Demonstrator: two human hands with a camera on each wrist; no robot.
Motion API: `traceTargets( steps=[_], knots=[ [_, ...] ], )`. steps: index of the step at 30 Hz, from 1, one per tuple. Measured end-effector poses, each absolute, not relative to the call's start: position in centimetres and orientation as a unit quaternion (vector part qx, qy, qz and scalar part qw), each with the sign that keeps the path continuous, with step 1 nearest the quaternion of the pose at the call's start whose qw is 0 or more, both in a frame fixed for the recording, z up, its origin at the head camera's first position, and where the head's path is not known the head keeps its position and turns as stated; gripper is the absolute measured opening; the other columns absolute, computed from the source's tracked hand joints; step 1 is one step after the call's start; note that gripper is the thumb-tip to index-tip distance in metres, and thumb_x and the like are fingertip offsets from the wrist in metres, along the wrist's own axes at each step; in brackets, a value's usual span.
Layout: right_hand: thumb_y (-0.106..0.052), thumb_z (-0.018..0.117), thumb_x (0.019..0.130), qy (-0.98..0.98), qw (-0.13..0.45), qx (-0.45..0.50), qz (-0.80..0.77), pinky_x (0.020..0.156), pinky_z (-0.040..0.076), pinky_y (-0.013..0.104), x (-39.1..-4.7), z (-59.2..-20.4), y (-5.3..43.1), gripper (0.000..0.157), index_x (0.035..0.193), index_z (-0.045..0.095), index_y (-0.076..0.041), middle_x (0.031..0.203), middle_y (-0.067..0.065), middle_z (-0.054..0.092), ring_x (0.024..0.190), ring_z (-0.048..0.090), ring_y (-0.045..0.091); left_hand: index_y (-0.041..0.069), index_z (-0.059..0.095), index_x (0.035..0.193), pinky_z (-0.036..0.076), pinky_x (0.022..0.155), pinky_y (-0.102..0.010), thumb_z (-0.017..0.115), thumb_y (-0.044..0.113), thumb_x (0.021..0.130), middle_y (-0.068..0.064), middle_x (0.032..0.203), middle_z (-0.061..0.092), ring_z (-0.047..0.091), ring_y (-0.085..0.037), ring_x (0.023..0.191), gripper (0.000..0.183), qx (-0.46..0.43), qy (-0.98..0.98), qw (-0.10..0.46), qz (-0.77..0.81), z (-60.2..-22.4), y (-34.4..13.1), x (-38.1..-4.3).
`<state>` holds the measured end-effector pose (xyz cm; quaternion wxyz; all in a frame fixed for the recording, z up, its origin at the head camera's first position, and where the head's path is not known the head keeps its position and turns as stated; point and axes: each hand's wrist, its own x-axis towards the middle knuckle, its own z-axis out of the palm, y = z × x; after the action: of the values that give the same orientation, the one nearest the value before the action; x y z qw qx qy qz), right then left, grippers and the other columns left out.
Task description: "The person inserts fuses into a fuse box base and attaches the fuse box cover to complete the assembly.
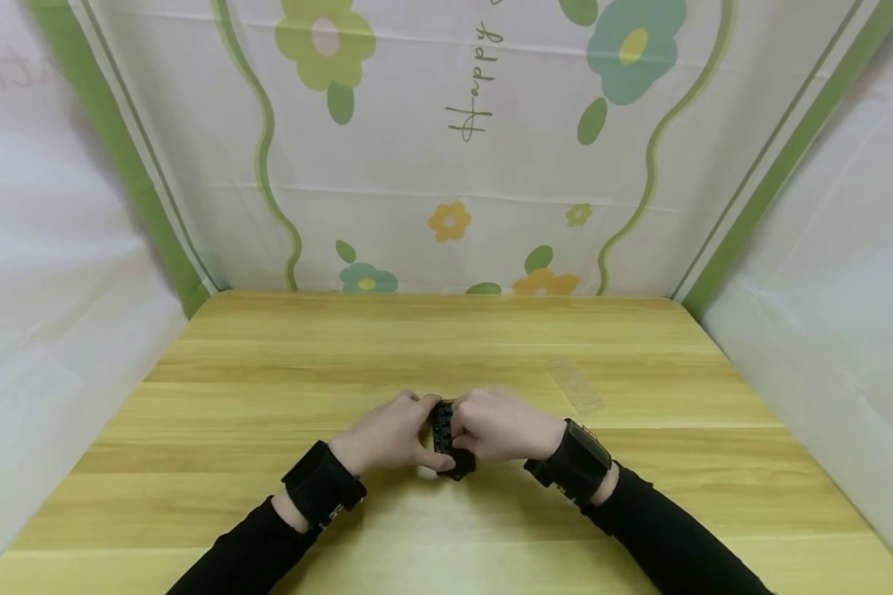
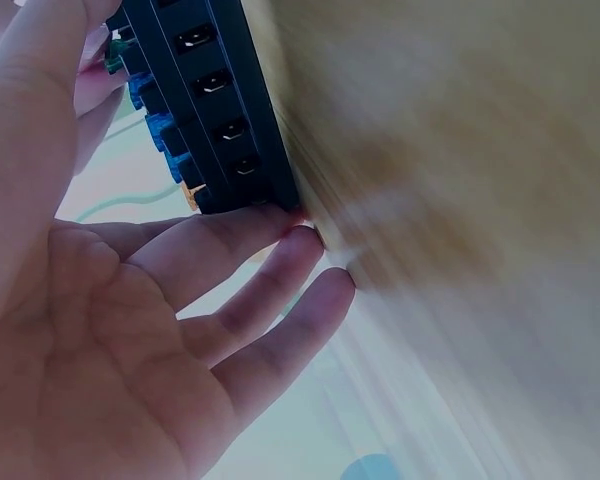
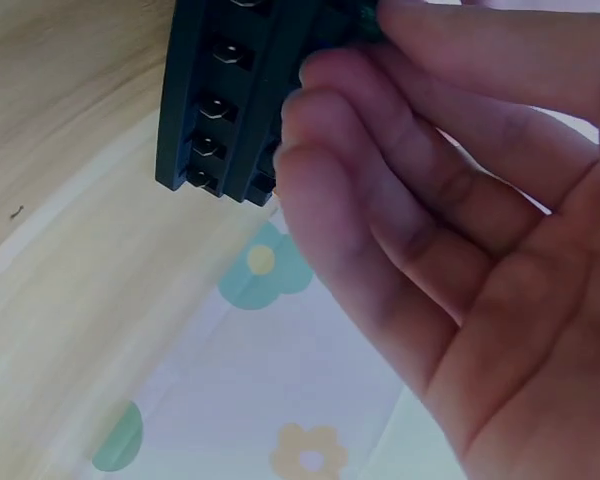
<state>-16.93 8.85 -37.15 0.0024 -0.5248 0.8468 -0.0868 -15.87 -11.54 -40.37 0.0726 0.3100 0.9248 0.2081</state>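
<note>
A black fuse block [image 1: 442, 431] stands on the wooden table, with a row of metal terminals along each long side. My left hand [image 1: 394, 431] grips it by its two ends, thumb at the near end and fingers at the far end. Small blue fuses [image 2: 160, 130] and a green fuse [image 2: 116, 55] line its top in the left wrist view. My right hand [image 1: 500, 425] is over the block's right side, fingers curled. In the right wrist view its thumb and fingertips pinch at the green fuse [image 3: 368, 14], mostly hidden behind them.
A clear plastic cover [image 1: 575, 385] lies flat on the table [image 1: 342, 529], to the right and beyond my right hand. Behind the table hangs a printed cloth [image 1: 402, 149], with white cloth walls at both sides. Black bands wrap both wrists.
</note>
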Motion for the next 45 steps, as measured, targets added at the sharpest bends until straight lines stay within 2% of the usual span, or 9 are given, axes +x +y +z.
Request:
traceTargets(
  steps=[4, 11, 22, 33, 39, 45],
  knots=[
    [-0.014, 0.07, 0.083, 0.852, -0.008, -0.517, -0.083, 0.049, 0.029, 0.012, -16.8, -37.0, 8.9, 0.034, 0.057, 0.05, -0.026, 0.062, -0.013, 0.04, 0.056, 0.033, 0.003, 0.009, 0.052, 0.13, 0.043, 0.074, -0.027, 0.069, 0.065, 0.073, -0.006, 0.109, 0.058, 0.052, -0.019, 0.1, 0.081, 0.311, 0.923, 0.073, 0.213, -40.2, -11.5, -15.9],
    [-0.005, 0.063, 0.079, 0.848, -0.036, -0.522, -0.087, 0.048, 0.02, 0.013, -16.6, -37.3, 8.6, 0.038, 0.054, 0.042, -0.025, 0.059, -0.011, 0.028, 0.054, 0.024, 0.004, 0.012, 0.053, 0.13, 0.044, 0.078, -0.029, 0.069, 0.063, 0.074, -0.003, 0.111, 0.059, 0.051, -0.021, 0.108, 0.077, 0.312, 0.919, 0.077, 0.226, -40.4, -11.6, -15.9],
    [0.002, 0.057, 0.076, 0.855, -0.061, -0.51, -0.07, 0.051, 0.012, 0.019, -16.1, -37.5, 8.4, 0.041, 0.058, 0.028, -0.021, 0.063, -0.007, 0.02, 0.057, 0.013, 0.008, 0.012, 0.053, 0.131, 0.045, 0.079, -0.03, 0.07, 0.063, 0.073, -0.004, 0.111, 0.06, 0.052, -0.022, 0.108, 0.079, 0.314, 0.92, 0.073, 0.224, -40.4, -11.5, -16.0],
    [0.002, 0.056, 0.076, 0.857, -0.067, -0.508, -0.059, 0.051, 0.011, 0.02, -16.2, -37.7, 8.3, 0.041, 0.059, 0.026, -0.02, 0.065, -0.006, 0.017, 0.058, 0.012, 0.009, 0.011, 0.054, 0.127, 0.044, 0.076, -0.028, 0.071, 0.062, 0.073, -0.003, 0.106, 0.06, 0.053, -0.02, 0.101, 0.076, 0.318, 0.919, 0.066, 0.223, -40.5, -11.4, -16.1],
    [0.001, 0.058, 0.075, 0.853, -0.079, -0.513, -0.055, 0.052, 0.013, 0.02, -16.4, -38.0, 8.1, 0.041, 0.059, 0.027, -0.02, 0.063, -0.007, 0.019, 0.057, 0.014, 0.008, 0.011, 0.054, 0.127, 0.044, 0.074, -0.027, 0.069, 0.065, 0.073, -0.004, 0.106, 0.06, 0.053, -0.019, 0.099, 0.078, 0.316, 0.922, 0.064, 0.216, -40.6, -11.5, -16.1],
    [0.003, 0.055, 0.076, 0.847, -0.077, -0.521, -0.07, 0.053, 0.01, 0.022, -16.6, -38.3, 8.2, 0.042, 0.063, 0.023, -0.02, 0.065, -0.005, 0.016, 0.059, 0.01, 0.009, 0.01, 0.053, 0.129, 0.044, 0.073, -0.027, 0.069, 0.064, 0.073, -0.005, 0.108, 0.06, 0.053, -0.02, 0.101, 0.079, 0.313, 0.923, 0.064, 0.213, -40.6, -11.6, -16.1]
  ],
)
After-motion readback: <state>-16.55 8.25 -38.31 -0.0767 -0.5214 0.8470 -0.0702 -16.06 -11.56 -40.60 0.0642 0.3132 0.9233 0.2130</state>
